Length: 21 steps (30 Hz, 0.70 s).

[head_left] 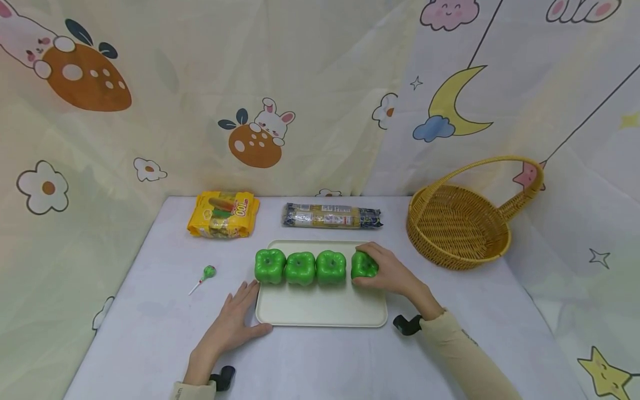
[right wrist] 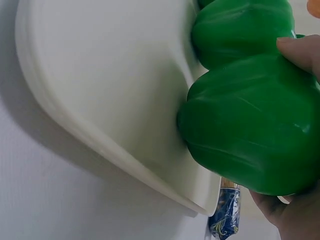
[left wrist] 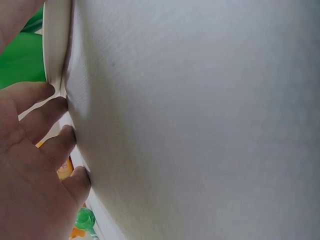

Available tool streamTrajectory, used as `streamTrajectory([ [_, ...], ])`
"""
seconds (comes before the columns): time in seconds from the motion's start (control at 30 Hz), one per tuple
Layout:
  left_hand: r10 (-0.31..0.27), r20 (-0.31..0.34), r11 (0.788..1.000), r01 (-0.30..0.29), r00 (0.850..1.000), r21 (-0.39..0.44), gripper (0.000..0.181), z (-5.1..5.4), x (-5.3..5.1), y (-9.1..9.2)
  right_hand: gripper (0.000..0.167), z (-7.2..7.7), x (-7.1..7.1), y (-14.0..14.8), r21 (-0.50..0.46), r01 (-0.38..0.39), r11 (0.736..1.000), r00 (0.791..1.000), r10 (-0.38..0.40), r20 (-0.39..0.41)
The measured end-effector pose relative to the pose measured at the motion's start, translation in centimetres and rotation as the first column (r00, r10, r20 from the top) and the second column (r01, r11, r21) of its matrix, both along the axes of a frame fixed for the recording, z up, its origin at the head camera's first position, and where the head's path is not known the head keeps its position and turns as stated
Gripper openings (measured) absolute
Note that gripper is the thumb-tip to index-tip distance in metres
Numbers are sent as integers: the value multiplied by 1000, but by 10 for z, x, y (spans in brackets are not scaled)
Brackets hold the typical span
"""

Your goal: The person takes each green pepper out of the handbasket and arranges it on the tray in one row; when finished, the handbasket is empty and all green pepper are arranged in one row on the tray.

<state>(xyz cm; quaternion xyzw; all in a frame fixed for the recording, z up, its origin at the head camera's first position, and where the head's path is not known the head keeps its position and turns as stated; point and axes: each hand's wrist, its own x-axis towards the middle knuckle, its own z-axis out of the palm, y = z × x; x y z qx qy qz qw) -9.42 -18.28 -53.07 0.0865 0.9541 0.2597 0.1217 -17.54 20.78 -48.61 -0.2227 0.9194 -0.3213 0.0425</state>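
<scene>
My right hand grips a green bell pepper at the right end of a row on the cream tray. Whether that pepper rests on the tray or hangs just over it, I cannot tell. Three more green bell peppers stand side by side on the tray, left of the held one. With fingers spread, my left hand lies at the tray's left side, its thumb by the front left corner. In the left wrist view its fingertips come down near the tray rim.
A lollipop with a green wrapper lies left of the tray. Behind are a yellow snack packet and a long packet of noodle-like sticks. A wicker basket with a tall handle stands at the back right, near the patterned cloth wall.
</scene>
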Motion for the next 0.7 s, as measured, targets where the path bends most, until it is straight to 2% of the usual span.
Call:
streamTrajectory([
  [0.43,-5,-4,1000,5,1000,2,108,-3,0,-1,82,-4,-3,-3,-8,-32,999,999,32,11],
  [0.7,2,6,999,-2,1000,35,107,0,2,0,83,-7,-4,-3,-22,-55,998,998,55,-5],
])
